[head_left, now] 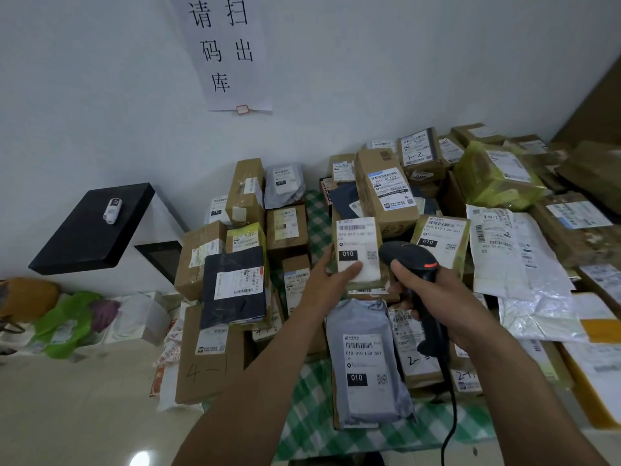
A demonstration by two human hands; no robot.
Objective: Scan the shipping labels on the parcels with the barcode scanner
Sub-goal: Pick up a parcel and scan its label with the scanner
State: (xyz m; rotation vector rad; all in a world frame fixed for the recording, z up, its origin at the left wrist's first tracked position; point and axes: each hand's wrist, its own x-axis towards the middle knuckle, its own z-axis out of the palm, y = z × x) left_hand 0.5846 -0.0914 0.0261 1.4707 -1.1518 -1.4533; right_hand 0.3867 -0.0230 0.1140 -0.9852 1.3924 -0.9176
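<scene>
My left hand (331,275) grips the lower left edge of a small parcel (358,235), thumb over its white shipping label marked 010. Just to its right, my right hand (433,294) holds the black barcode scanner (408,258) by the handle, its head beside the label and its cable hanging down. A grey bag parcel (364,361) with a 010 label lies below on the green checked tablecloth (312,391). Several other labelled boxes and bags cover the table.
Cardboard boxes (208,253) are stacked at the left of the table, and a big box marked 4-1 (205,361) leans at its side. White and yellow mailers (524,264) lie at the right. A black-topped machine (97,227) stands by the wall; bags (67,324) sit on the floor.
</scene>
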